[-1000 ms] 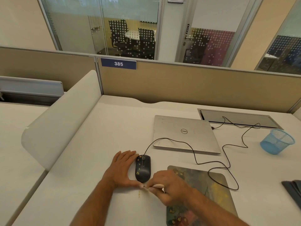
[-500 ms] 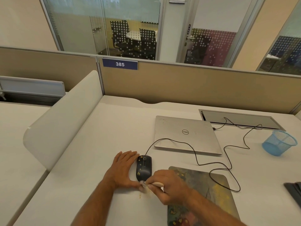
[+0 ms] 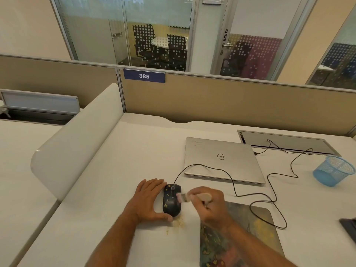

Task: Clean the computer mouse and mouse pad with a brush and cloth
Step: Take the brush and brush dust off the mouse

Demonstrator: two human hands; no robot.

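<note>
A black wired mouse [image 3: 171,204] dotted with yellow crumbs sits on the white desk, just left of a patterned mouse pad [image 3: 248,236]. My left hand [image 3: 149,201] cups the mouse's left side and rear, thumb at its back end. My right hand [image 3: 212,206] grips a small brush [image 3: 189,197] with a pale wooden handle; its bristles rest on the mouse's right top. A small pile of yellow crumbs [image 3: 178,223] lies on the desk just behind the mouse. No cloth is recognisable in view.
A shut silver laptop [image 3: 221,160] lies beyond the mouse, the black mouse cable [image 3: 269,201] looping across the desk and pad. A blue mesh cup [image 3: 333,170] stands at the right, a dark object [image 3: 349,228] at the right edge. A white divider [image 3: 77,139] bounds the left.
My right hand has lifted the brush from the mouse's rear end up to its front right top. More crumbs lie behind the mouse. My left hand stays in place.
</note>
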